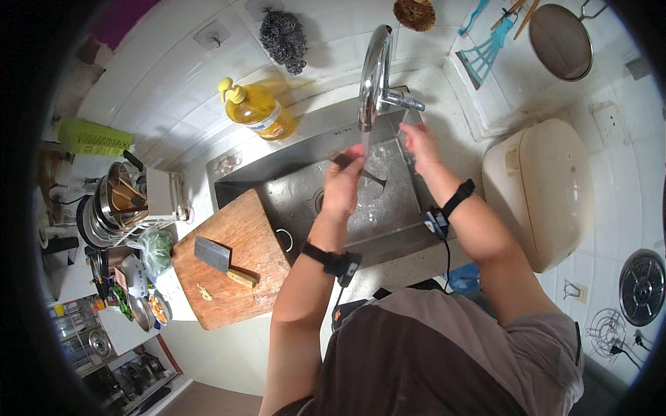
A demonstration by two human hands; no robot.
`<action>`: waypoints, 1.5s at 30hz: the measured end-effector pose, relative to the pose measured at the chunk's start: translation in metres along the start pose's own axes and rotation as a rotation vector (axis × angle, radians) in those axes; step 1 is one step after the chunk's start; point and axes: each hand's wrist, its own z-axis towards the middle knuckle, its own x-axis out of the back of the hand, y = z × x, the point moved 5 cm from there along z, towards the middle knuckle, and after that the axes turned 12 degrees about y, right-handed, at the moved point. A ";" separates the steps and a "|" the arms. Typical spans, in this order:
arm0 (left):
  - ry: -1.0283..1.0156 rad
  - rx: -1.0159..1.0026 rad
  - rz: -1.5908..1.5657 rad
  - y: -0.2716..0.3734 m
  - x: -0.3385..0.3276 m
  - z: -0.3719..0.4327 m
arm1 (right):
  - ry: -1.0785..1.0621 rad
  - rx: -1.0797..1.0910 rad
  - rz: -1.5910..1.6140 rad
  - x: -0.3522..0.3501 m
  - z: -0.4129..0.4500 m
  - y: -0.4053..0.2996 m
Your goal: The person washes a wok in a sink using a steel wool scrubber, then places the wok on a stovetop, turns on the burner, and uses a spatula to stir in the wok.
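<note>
My left hand (342, 179) is under the stream from the chrome faucet (368, 83), shut on a slim dark object (373, 178) whose exact kind is unclear. The object points down toward the floor of the steel sink (291, 182), where water splashes. My right hand (422, 148) is raised over the sink's right side, just below the faucet's lever (411, 101); its fingertips are blurred, and whether they hold anything cannot be told. A wooden cutting board (234, 208) overlaps the sink's left edge, bearing a cleaver (213, 254) and a small pile of chopped pale food (205, 292).
A yellow pump bottle (265, 117) stands behind the sink. A steel-wool scrubber (283, 39) and a round strainer (561, 41) hang on the wall. To the right is a cream lidded container (541, 192); left are a dish rack (161, 195) and a bag of greens (156, 249).
</note>
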 end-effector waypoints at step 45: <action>-0.646 -0.140 1.385 0.064 0.112 -0.131 | -0.276 0.798 -1.271 -0.013 -0.271 0.010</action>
